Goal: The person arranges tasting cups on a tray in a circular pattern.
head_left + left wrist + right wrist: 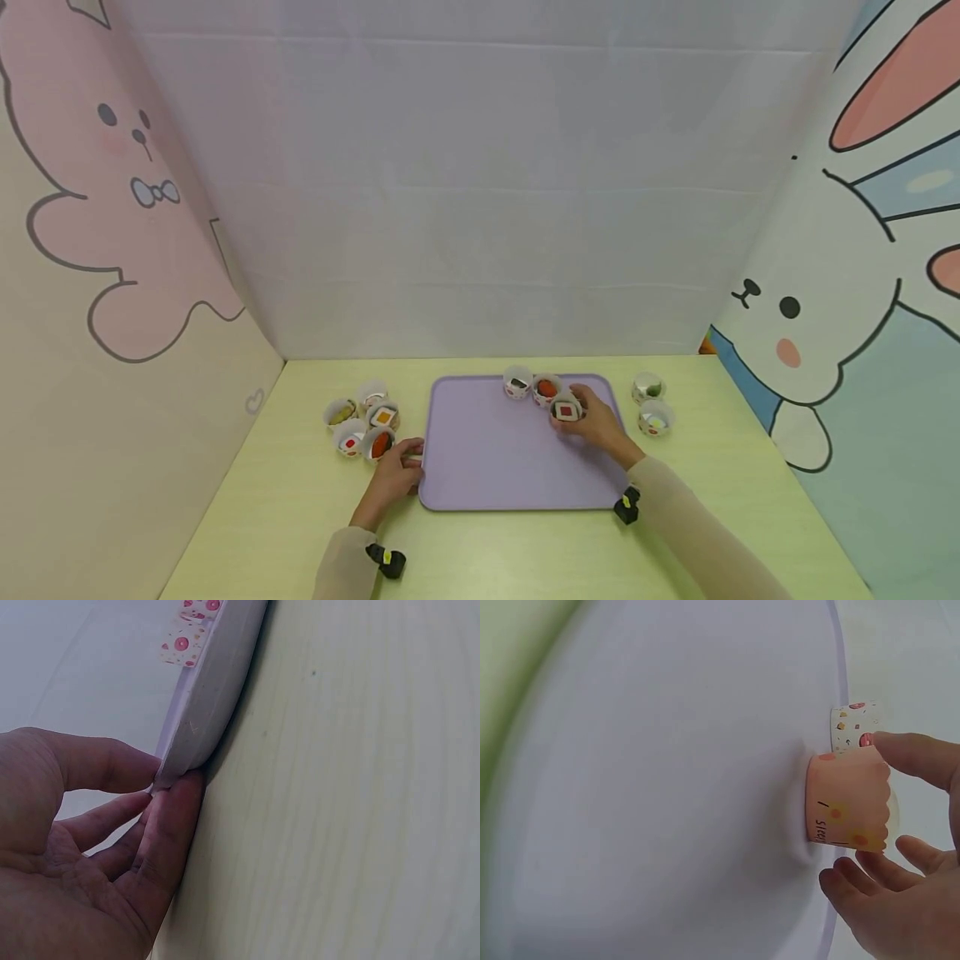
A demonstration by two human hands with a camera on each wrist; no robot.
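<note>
My left hand point(396, 477) pinches the left rim of the lilac tray point(495, 458), thumb on top and a finger beneath in the left wrist view. Over the tray's back right part, my right hand point(597, 423) holds an orange scalloped paper baking cup point(847, 799) between thumb and fingers. A white square piece with a red centre point(566, 412) shows in the cup's mouth. Beside it, along the back of the tray, stand a paper cup with an orange-red piece point(547, 389) and a paper cup with a dark piece point(517, 383).
Left of the tray, several paper cups cluster close to my left hand, among them one with an orange-centred square point(383, 417) and one with an orange-red piece point(380, 445). Two more cups, a rear one point(648, 388) and a front one point(656, 418), stand right of the tray.
</note>
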